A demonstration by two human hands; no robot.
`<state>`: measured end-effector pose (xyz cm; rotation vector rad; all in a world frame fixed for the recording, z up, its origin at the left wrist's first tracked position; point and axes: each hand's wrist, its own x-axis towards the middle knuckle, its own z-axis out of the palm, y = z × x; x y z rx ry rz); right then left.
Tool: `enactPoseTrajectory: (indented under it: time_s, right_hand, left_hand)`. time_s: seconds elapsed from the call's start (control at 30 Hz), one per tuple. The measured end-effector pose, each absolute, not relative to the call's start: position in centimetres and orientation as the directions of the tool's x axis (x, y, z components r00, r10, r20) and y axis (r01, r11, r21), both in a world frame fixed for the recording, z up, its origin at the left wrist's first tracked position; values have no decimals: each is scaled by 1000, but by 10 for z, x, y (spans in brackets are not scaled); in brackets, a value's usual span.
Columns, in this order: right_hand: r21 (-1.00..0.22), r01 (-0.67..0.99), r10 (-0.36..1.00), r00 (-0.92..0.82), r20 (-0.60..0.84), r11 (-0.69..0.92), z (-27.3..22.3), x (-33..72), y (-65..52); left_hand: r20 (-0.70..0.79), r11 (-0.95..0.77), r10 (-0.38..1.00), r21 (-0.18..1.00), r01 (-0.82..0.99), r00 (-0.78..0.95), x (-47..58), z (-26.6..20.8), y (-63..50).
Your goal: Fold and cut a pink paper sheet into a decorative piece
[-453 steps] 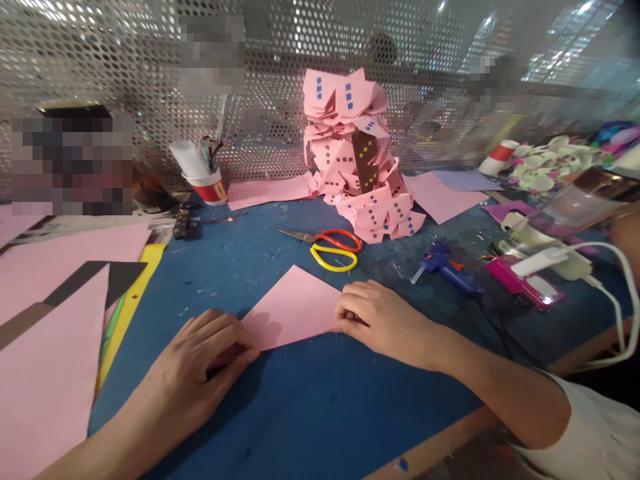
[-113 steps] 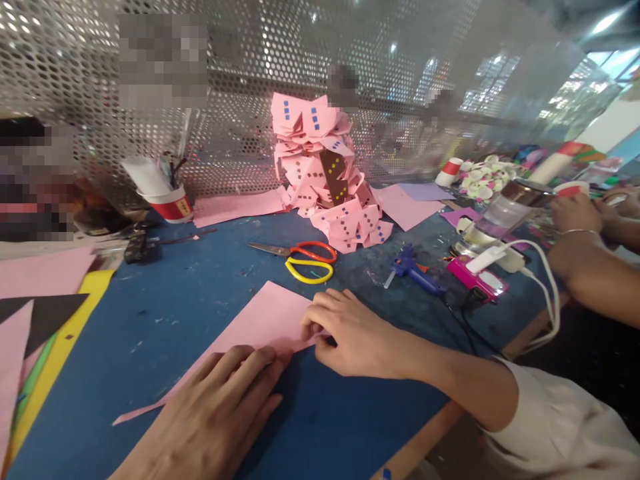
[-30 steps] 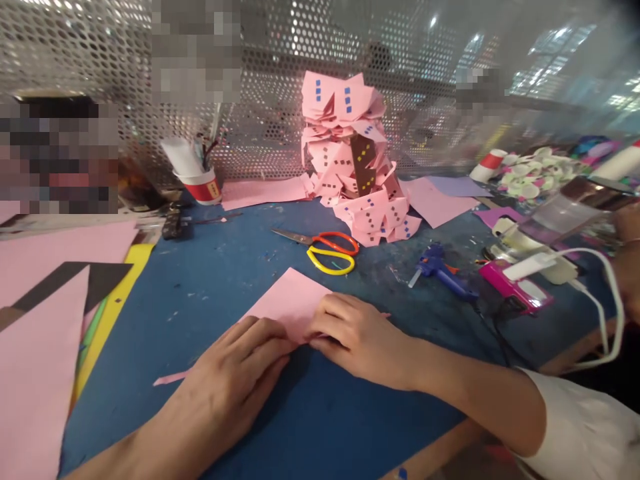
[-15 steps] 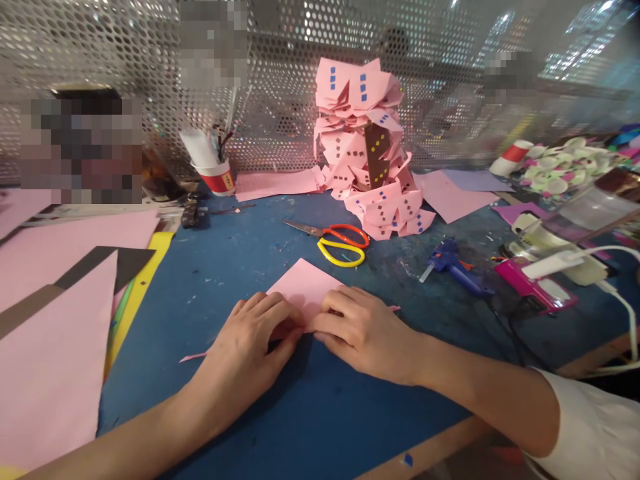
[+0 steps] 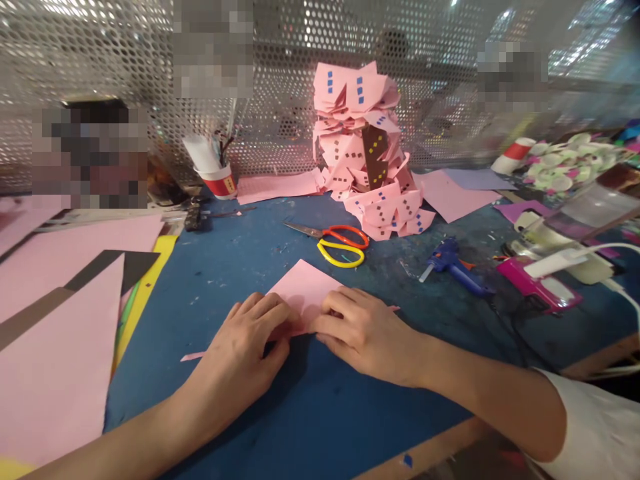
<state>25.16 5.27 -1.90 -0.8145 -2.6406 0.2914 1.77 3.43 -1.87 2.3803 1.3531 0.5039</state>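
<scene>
A piece of pink paper (image 5: 304, 287) lies on the blue tabletop, its pointed corner facing away from me. My left hand (image 5: 255, 340) grips the near left edge, thumb and fingers curled around it. On the near right edge, my right hand (image 5: 357, 333) pinches the paper with bent fingers. Both palms cover the sides of the sheet. A thin pink strip (image 5: 194, 357) pokes out left of my left hand. Just beyond the paper lie scissors (image 5: 345, 245) with one red and one yellow handle.
A stack of folded pink paper pieces (image 5: 357, 153) stands at the back. To the right lie a blue glue gun (image 5: 457, 267) and a magenta device (image 5: 540, 285). Large pink sheets (image 5: 55, 373) cover the left side. A red-and-white paper cup (image 5: 220, 181) holds tools.
The fingers of my left hand have drawn slightly left along the paper's near edge, widening the gap between my hands. The camera view has shifted a little.
</scene>
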Motion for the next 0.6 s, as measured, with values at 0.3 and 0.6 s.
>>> enactPoseTrajectory:
  time_s: [0.3, 0.6]
  right_hand:
    - [-315, 508, 589, -761, 272, 802, -20, 252, 54]
    - [-315, 505, 586, -761, 276, 804, -19, 252, 53]
  left_hand:
    - [103, -454, 883, 428, 782, 457, 14, -18, 33]
    - [82, -435, 895, 389, 812, 439, 10, -18, 30]
